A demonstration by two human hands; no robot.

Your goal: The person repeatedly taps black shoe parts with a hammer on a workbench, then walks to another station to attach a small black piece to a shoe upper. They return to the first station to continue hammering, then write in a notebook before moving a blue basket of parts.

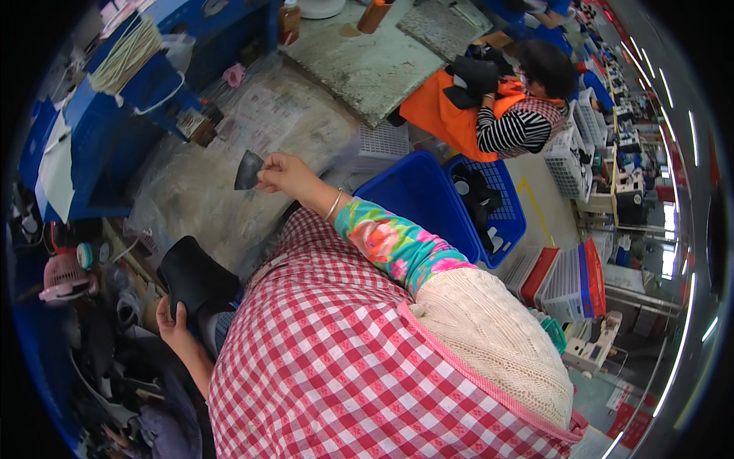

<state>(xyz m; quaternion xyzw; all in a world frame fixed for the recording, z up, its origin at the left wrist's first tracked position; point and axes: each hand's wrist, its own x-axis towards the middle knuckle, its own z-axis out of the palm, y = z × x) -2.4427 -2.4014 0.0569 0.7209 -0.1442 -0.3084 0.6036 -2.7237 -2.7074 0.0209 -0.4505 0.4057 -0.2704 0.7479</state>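
My right hand (284, 176) reaches out over the plastic-covered surface, its fingers pinching a small dark grey piece (248, 170) with straight-cut edges. Lower down on the left, my left hand (177, 327) grips the lower edge of a curved black sheet piece (196, 274), which looks like leather. The thumb lies over that edge, and some fingers are hidden behind it. The two pieces are well apart. A red-and-white checked apron (313, 336) covers my lap, right beside the black piece.
Blue machinery (222, 53) with a cord bundle (128, 53) stands at the upper left, above a pink fan (67, 271). Blue baskets (417, 195) holding black pieces lie right of my forearm. A co-worker (520, 115) handles dark pieces by a worn worktable (359, 65).
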